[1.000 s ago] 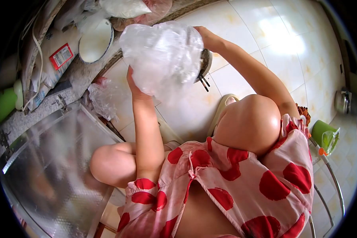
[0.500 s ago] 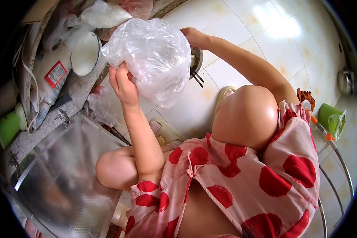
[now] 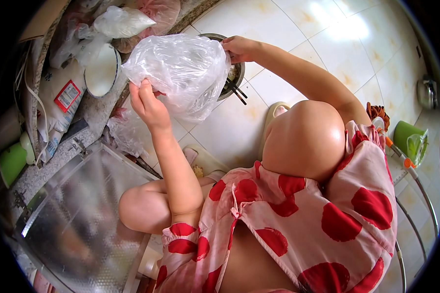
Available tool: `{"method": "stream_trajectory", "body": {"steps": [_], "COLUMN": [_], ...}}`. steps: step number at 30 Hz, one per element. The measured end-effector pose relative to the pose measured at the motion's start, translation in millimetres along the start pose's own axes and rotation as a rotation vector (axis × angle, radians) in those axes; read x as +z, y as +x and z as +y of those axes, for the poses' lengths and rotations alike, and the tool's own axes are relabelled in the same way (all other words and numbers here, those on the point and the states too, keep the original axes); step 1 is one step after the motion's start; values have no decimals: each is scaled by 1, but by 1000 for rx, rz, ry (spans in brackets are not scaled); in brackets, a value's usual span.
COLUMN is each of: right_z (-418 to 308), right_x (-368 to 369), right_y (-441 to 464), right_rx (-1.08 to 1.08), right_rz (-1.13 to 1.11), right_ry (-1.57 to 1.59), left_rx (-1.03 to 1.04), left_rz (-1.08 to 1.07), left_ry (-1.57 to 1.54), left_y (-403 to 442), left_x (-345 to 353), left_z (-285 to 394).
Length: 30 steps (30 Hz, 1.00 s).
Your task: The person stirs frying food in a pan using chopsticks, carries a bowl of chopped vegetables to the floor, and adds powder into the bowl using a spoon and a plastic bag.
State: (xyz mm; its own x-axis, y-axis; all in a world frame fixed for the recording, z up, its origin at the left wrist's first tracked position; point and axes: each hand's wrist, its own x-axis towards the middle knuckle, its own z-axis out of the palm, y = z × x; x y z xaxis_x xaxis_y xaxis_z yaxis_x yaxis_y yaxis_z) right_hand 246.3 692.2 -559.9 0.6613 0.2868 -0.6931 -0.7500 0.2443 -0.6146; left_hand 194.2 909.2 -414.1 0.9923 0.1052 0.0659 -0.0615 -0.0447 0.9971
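A clear, crinkled plastic bag (image 3: 181,68) is stretched between my hands, above the tiled floor. My left hand (image 3: 150,103) pinches its lower left edge between thumb and fingers. My right hand (image 3: 240,49) is closed at the bag's right edge, its fingertips partly hidden by the plastic. Behind and below the bag stands a dark metal bowl (image 3: 238,75), mostly covered from view. Two black chopsticks (image 3: 238,92) stick out over its rim. What the bowl holds is barely visible.
At left, an open cupboard holds a white dish with a blue rim (image 3: 102,73), a white sack with a red label (image 3: 67,95) and knotted plastic bags (image 3: 122,22). Its glazed door (image 3: 88,210) hangs open beside my knee. A green bin (image 3: 408,136) stands at right.
The plastic bag has become flatter and its lower edge has risen. More of the bowl's rim now shows behind it. Both hands keep their hold, shifting only slightly.
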Motion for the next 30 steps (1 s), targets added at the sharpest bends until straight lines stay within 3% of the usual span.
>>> {"method": "stream_trajectory", "body": {"steps": [5, 9, 11, 12, 15, 17, 19, 21, 22, 23, 27, 30], "right_z": [-7, -7, -23, -30, -61, -75, -76, -69, -68, -62, -40, -36], "right_x": [4, 7, 7, 13, 41, 58, 56, 47, 47, 51, 63, 71], "right_y": [-9, -16, -12, -21, -55, -72, -62, -38, -48, -53, -54, -55], "right_rx": [8, -14, -60, -146, -309, -527, -626, -954, -894, -902, -382, -402], "right_rz": [22, 5, -16, -48, -88, -125, -194, 220, 295, 293, -234, -282], "right_ry": [12, -97, -119, -92, -158, -156, -195, -624, -757, -755, -198, -199], "left_rx": [70, 35, -156, -381, -455, -447, -517, -471, -520, -475, -358, -251], "left_rz": [-22, 2, 132, 142, 203, 91, -262, -187, -184, -137, -123, -161], "left_ry": [116, 25, -354, -492, -719, -877, -1387, -1398, -1557, -1316, -691, -224], "left_y": [-1, -5, 7, 10, 13, 16, 9, 3, 2, 1, -8, -14], "left_x": [6, -2, -2, -10, -25, -36, -32, -37, -43, -42, -27, -21], "left_z": [3, -6, -26, -29, -45, -61, -58, -82, -109, -110, -98, -94]}}
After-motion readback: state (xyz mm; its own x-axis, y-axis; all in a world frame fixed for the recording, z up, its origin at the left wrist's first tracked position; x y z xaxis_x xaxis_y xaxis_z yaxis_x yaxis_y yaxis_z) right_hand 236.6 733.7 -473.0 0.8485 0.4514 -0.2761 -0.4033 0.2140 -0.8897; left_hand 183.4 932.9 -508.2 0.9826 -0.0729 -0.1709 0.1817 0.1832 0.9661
